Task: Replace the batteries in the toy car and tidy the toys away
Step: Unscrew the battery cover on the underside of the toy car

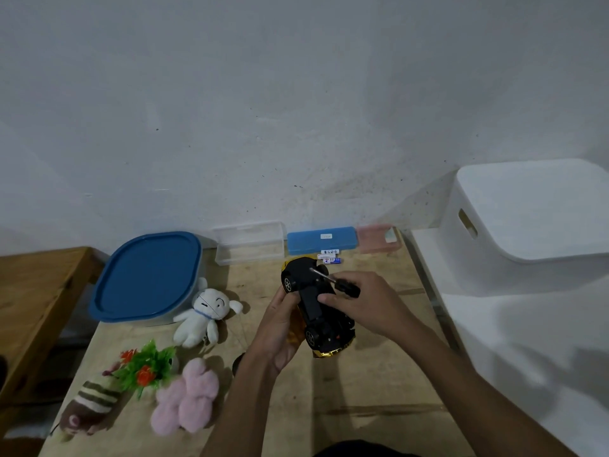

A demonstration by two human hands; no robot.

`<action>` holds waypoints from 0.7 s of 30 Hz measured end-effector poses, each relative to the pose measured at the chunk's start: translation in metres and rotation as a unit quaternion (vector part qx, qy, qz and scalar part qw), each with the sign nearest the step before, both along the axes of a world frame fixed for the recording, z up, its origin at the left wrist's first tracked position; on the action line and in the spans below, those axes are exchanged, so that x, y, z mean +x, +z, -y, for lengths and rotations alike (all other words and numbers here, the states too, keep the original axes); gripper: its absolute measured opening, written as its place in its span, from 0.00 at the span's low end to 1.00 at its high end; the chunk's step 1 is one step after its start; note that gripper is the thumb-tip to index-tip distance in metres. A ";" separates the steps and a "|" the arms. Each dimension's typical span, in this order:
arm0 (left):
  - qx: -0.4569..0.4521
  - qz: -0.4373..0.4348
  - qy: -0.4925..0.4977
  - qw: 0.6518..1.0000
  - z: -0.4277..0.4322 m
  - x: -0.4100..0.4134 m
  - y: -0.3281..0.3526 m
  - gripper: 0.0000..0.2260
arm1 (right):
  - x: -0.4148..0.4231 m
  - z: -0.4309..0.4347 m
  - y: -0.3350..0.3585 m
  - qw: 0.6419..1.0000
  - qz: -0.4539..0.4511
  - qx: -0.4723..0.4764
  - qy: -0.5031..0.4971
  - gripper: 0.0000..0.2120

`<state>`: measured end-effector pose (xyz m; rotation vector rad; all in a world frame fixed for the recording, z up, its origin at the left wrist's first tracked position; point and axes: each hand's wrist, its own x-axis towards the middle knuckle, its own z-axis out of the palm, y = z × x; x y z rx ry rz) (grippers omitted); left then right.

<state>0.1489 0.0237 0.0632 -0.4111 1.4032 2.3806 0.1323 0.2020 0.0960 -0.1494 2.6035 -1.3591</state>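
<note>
A gold toy car [311, 303] lies upside down, black underside up, over the wooden table [362, 390]. My left hand [280, 328] grips it from the left side. My right hand [369, 301] holds a black-handled screwdriver [329, 279] whose metal tip rests on the car's underside near the front. Loose batteries [329, 257] lie just behind the car. On the left lie a white plush [202, 313], a pink plush [188, 397], a brown striped plush [89, 407] and a plastic flower plant [145, 366].
A blue-lidded tub [148, 278] stands at the back left. Along the wall sit a clear case [248, 242], a blue case [321, 240] and a pink case [379, 237]. A white lidded bin [527, 225] stands on a white surface at the right. A wooden bench [33, 298] is left.
</note>
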 end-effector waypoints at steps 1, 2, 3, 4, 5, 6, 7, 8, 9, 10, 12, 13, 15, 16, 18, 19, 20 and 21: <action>0.001 0.001 0.000 1.000 0.000 0.000 0.000 0.22 | 0.001 0.001 -0.003 1.000 0.005 -0.026 -0.004 0.18; 0.003 0.004 0.001 1.000 0.000 0.000 0.000 0.22 | 0.002 0.003 -0.004 0.998 0.012 -0.054 -0.009 0.17; 0.004 0.006 0.002 1.000 0.001 0.000 0.000 0.23 | 0.001 0.003 -0.006 0.997 0.020 -0.077 -0.015 0.15; 0.006 0.006 0.000 1.000 0.001 0.000 0.000 0.23 | 0.001 0.003 -0.006 0.995 0.026 -0.099 -0.016 0.13; 0.008 0.003 -0.006 1.000 0.001 0.000 -0.001 0.24 | 0.000 0.002 -0.005 0.992 0.031 -0.120 -0.014 0.11; 0.009 0.000 -0.011 1.000 0.001 0.000 -0.002 0.24 | -0.001 0.001 -0.005 0.989 0.038 -0.141 -0.009 0.10; 0.009 -0.001 -0.012 1.000 0.001 0.000 -0.002 0.24 | -0.003 0.000 -0.004 0.985 0.048 -0.164 -0.001 0.09; 0.010 0.000 -0.011 1.000 0.002 -0.001 -0.002 0.23 | -0.004 -0.001 -0.003 0.981 0.060 -0.182 0.004 0.08; 0.012 0.003 -0.008 1.000 0.002 -0.002 -0.002 0.23 | -0.006 -0.003 -0.002 0.977 0.074 -0.202 0.008 0.07; 0.015 0.006 -0.005 1.000 0.003 -0.003 -0.002 0.23 | -0.007 -0.006 -0.002 0.971 0.087 -0.221 0.005 0.05; 0.022 0.018 0.005 1.000 0.006 -0.005 -0.001 0.23 | -0.009 -0.014 -0.001 0.961 0.106 -0.255 -0.024 0.02; 0.028 0.024 0.011 0.999 0.008 -0.006 -0.001 0.23 | -0.011 -0.020 -0.005 0.955 0.114 -0.269 -0.053 0.02; 0.038 0.037 0.025 0.998 0.013 -0.008 -0.002 0.21 | -0.015 -0.033 -0.019 0.945 0.124 -0.278 -0.122 0.04; 0.041 0.041 0.030 0.998 0.015 -0.008 -0.003 0.21 | -0.017 -0.040 -0.030 0.943 0.125 -0.266 -0.153 0.05; 0.043 0.045 0.032 0.998 0.017 -0.009 -0.004 0.22 | -0.018 -0.049 -0.056 0.949 0.134 -0.202 -0.203 0.07; 0.041 0.047 0.032 0.998 0.018 -0.009 -0.005 0.21 | -0.017 -0.052 -0.069 0.950 0.142 -0.176 -0.216 0.07; 0.039 0.048 0.030 0.998 0.018 -0.010 -0.005 0.21 | -0.016 -0.052 -0.082 0.951 0.149 -0.156 -0.223 0.07; 0.036 0.048 0.027 0.998 0.018 -0.010 -0.006 0.21 | -0.014 -0.052 -0.094 0.952 0.152 -0.137 -0.228 0.07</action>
